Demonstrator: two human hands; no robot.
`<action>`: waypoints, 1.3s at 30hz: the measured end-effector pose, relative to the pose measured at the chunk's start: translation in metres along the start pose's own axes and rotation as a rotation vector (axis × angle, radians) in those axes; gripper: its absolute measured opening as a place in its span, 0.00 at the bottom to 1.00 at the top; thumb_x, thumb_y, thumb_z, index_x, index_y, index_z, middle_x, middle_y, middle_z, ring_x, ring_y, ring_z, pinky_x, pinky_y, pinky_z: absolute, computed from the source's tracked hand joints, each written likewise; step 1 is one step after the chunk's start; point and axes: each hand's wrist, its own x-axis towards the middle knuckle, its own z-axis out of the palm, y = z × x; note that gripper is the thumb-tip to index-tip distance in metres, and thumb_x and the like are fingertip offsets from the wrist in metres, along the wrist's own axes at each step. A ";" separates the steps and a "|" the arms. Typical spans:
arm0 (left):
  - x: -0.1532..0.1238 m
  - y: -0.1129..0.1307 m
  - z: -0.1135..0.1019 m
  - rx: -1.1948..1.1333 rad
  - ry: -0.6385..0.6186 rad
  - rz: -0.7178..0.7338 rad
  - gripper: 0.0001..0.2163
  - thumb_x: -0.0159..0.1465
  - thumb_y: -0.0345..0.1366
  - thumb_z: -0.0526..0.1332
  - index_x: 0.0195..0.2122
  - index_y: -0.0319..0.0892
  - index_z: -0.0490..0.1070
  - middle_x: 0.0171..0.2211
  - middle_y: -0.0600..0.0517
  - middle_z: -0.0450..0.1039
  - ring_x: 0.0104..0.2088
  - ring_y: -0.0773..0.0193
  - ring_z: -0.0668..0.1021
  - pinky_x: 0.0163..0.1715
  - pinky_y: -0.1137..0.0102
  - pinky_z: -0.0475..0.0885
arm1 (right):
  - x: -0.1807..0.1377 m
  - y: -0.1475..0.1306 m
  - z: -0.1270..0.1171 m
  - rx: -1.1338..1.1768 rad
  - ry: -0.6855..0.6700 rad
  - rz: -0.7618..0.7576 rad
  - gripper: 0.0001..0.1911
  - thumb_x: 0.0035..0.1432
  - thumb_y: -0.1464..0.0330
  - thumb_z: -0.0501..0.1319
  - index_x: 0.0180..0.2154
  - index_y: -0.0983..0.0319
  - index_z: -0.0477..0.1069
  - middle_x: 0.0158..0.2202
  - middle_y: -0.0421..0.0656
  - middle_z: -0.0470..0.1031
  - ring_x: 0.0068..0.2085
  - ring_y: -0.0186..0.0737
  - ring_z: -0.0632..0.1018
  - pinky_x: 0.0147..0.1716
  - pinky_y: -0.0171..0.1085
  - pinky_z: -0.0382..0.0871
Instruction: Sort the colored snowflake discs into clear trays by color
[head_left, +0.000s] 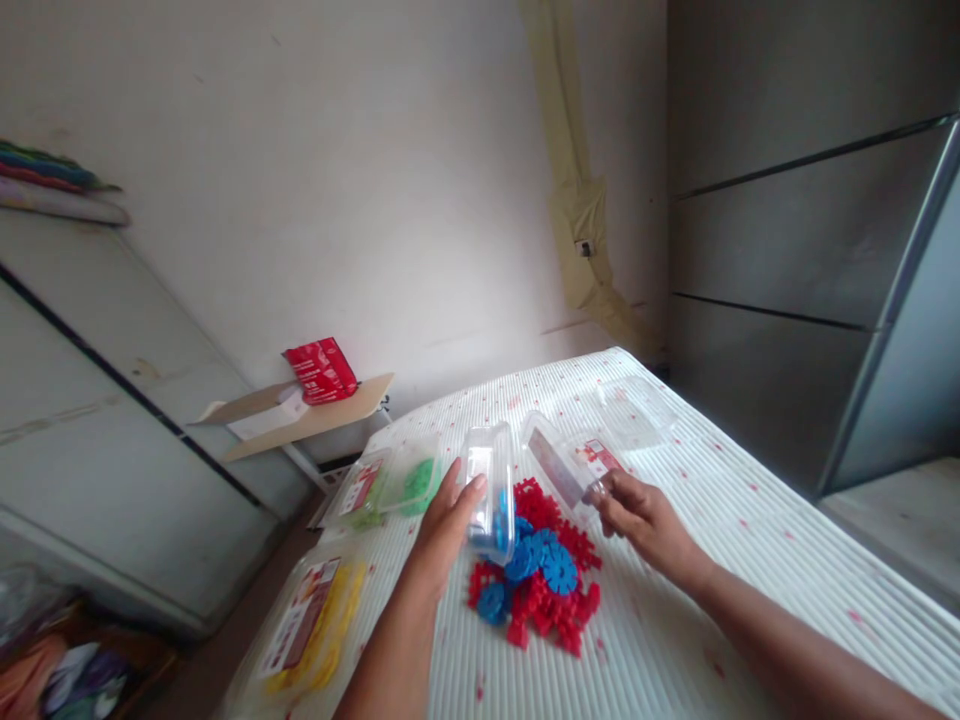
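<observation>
My left hand (444,525) grips a clear plastic container (489,455) by its side, thumb across the near face. The container is tilted, and blue pieces (495,525) show inside its lower end. In my right hand (643,515), fingers closed on its edge, is a clear plastic lid (546,440). Between and below the hands lies a loose pile of red notched toy pieces (551,615), with several blue notched discs (559,568) on top. A red-and-white label (598,456) shows beside the lid; which piece of plastic it belongs to I cannot tell.
Left on the ribbed white table cover (675,620) stand a clear box of yellow pieces (326,650) and one of green pieces (420,485). Another clear container (637,410) lies far right. A red bag (322,370) sits on a cardboard box; a grey cabinet (780,240) borders the right.
</observation>
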 end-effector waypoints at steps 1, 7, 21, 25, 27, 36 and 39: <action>-0.001 0.000 0.000 -0.004 -0.014 -0.006 0.29 0.52 0.40 0.67 0.56 0.46 0.65 0.54 0.44 0.68 0.53 0.47 0.70 0.46 0.62 0.68 | 0.000 0.001 0.000 -0.028 0.000 -0.015 0.16 0.58 0.56 0.53 0.27 0.61 0.65 0.16 0.36 0.66 0.20 0.32 0.68 0.22 0.32 0.62; -0.012 -0.011 -0.004 -0.152 -0.097 -0.014 0.29 0.57 0.48 0.60 0.60 0.50 0.58 0.54 0.44 0.68 0.46 0.51 0.75 0.38 0.63 0.71 | -0.005 0.004 0.000 -0.370 0.069 -0.296 0.09 0.61 0.63 0.52 0.31 0.60 0.65 0.22 0.38 0.67 0.22 0.32 0.68 0.23 0.32 0.63; -0.030 -0.048 -0.002 -0.669 -0.202 -0.021 0.31 0.60 0.50 0.54 0.63 0.52 0.48 0.52 0.42 0.69 0.52 0.53 0.70 0.51 0.57 0.62 | -0.012 0.001 0.016 -0.591 0.045 -0.441 0.06 0.64 0.70 0.48 0.39 0.61 0.63 0.34 0.46 0.74 0.31 0.35 0.76 0.31 0.33 0.70; -0.027 -0.049 -0.009 -0.720 -0.236 -0.030 0.33 0.58 0.51 0.54 0.63 0.49 0.48 0.52 0.40 0.68 0.51 0.51 0.71 0.50 0.57 0.63 | -0.009 0.005 0.011 -0.692 0.066 -0.441 0.07 0.63 0.69 0.50 0.36 0.61 0.65 0.33 0.47 0.75 0.29 0.36 0.77 0.29 0.33 0.69; -0.025 -0.052 -0.010 -0.740 -0.246 -0.039 0.33 0.58 0.51 0.54 0.63 0.49 0.48 0.52 0.39 0.68 0.52 0.51 0.71 0.51 0.56 0.62 | -0.009 0.005 0.011 -0.650 0.077 -0.425 0.06 0.63 0.68 0.50 0.36 0.61 0.65 0.32 0.46 0.74 0.28 0.36 0.77 0.28 0.33 0.69; -0.022 -0.070 -0.006 -0.793 -0.334 -0.013 0.31 0.61 0.43 0.56 0.64 0.51 0.46 0.49 0.43 0.70 0.50 0.52 0.72 0.55 0.51 0.58 | -0.021 -0.001 0.024 -0.429 -0.074 -0.493 0.08 0.62 0.70 0.51 0.45 0.60 0.59 0.39 0.47 0.72 0.34 0.35 0.76 0.33 0.33 0.72; -0.023 -0.074 -0.005 -0.796 -0.337 -0.010 0.29 0.62 0.40 0.55 0.63 0.53 0.48 0.51 0.46 0.69 0.50 0.53 0.72 0.54 0.51 0.60 | -0.023 -0.003 0.026 -0.480 -0.118 -0.544 0.06 0.61 0.71 0.52 0.42 0.60 0.60 0.42 0.49 0.72 0.42 0.39 0.76 0.37 0.36 0.72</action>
